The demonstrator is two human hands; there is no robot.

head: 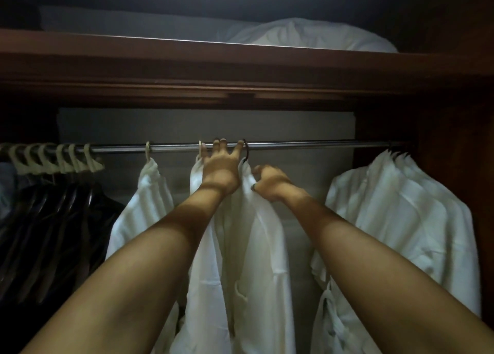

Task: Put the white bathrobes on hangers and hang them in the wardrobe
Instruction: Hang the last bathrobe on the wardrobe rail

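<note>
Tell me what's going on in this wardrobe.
A person is hanging a white bathrobe on the metal rail. The left hand reaches up, fingers on the rail by the dark hanger hook; the right hand pinches the robe's collar. Other white robes already hang on either side.

White bathrobes (254, 246) hang from a silver rail (307, 144); cream hangers (88, 158) at nine o'clock; reddish-brown shelf (240, 59) at twelve.

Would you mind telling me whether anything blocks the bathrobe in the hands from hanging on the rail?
Nothing visible does. The dark hanger hook is already over the rail, beside the left hand, while the right hand holds the bathrobe at its collar. Neighbouring robes hang clear on both sides.
</note>
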